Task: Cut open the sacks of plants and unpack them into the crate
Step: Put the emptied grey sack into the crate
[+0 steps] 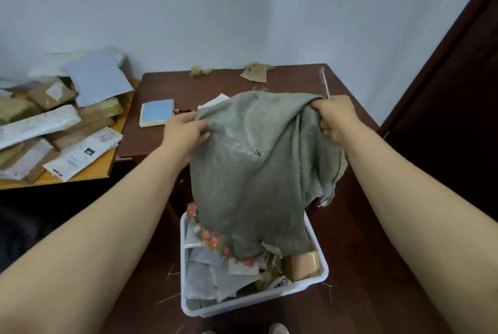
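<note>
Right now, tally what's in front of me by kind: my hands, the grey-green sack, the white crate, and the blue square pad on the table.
grey-green woven sack: 1
hands gripping it: 2, left hand and right hand
white plastic crate: 1
pale blue square pad: 1
Total: 5
</note>
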Motion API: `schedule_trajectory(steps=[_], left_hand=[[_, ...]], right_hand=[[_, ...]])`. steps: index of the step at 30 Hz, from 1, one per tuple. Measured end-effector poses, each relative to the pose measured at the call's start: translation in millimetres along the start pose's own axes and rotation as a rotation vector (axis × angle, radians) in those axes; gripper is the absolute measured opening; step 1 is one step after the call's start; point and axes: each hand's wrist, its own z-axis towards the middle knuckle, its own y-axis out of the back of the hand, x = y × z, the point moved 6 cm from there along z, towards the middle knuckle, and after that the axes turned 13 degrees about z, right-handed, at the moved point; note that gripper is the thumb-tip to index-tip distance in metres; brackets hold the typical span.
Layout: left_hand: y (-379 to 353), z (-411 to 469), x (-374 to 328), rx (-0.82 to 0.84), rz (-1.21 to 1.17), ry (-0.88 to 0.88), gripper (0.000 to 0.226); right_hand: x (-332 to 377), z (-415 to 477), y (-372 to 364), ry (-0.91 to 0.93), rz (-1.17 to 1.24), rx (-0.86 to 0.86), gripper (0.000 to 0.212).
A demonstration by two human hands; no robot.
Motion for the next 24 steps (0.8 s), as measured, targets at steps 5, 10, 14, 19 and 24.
schedule_trajectory(steps=[5,10,14,19,24], left_hand=[[-61.7,-9.4,5.5,0.415,0.170,-0.121,0.104],[-87.2,-13.0,-15.0,0.133,0.379,-0.252,0.030],[-66.4,-3.4,-11.4,0.011,0.181,0.000,0.008],[-77.2,-5.7,-16.2,0.180,-0.122,0.253,0.034],[-77.4,-7.2,-18.5,0.148,-0.166,0.231,0.042]], right_hand=[[3.6,-27.8,-51.5,-0.166,0.077,0.306,0.023],[11.4,-42.2,-65.2,-0.089,0.239,0.456,0.010],[-5.2,-35.9,-24.9,0.207,0.214,0.370,0.078],[-57.6,-49.3,-36.0,0.320,0.146,0.528,0.120],[-68.9,-41.6,-40.8,0.278,0.244,0.290,0.070]])
